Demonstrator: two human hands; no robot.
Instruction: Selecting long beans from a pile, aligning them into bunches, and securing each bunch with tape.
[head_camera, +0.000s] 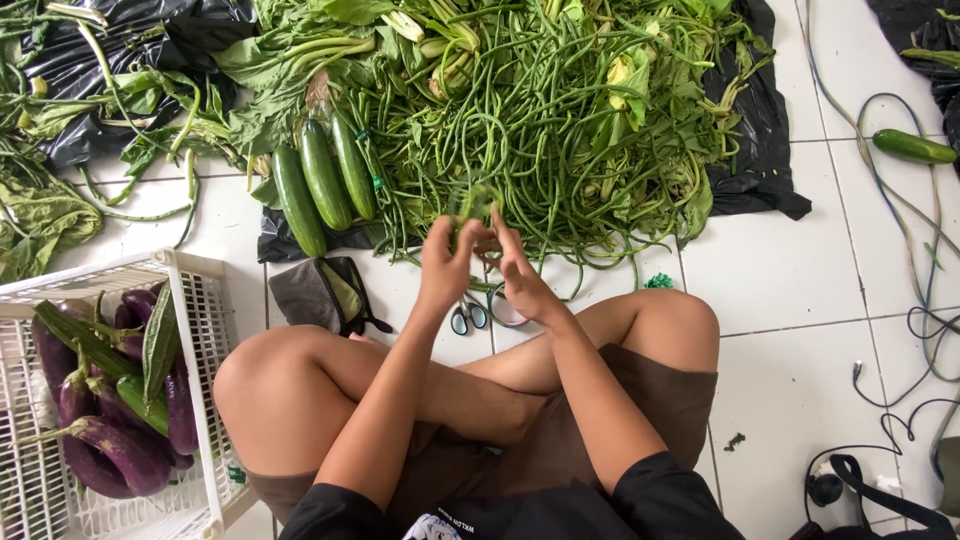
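White tiles under a big long-bean heap; just below it left hand and right hand pinch one small bunch, most beans unsorted, scissors idle

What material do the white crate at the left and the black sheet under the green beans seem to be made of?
The white lattice crate looks like moulded plastic: thin, even ribs and a matte finish. The black sheet looks like thin plastic film: it is glossy, creased and crumpled at its edges. Neither can be confirmed by sight alone.
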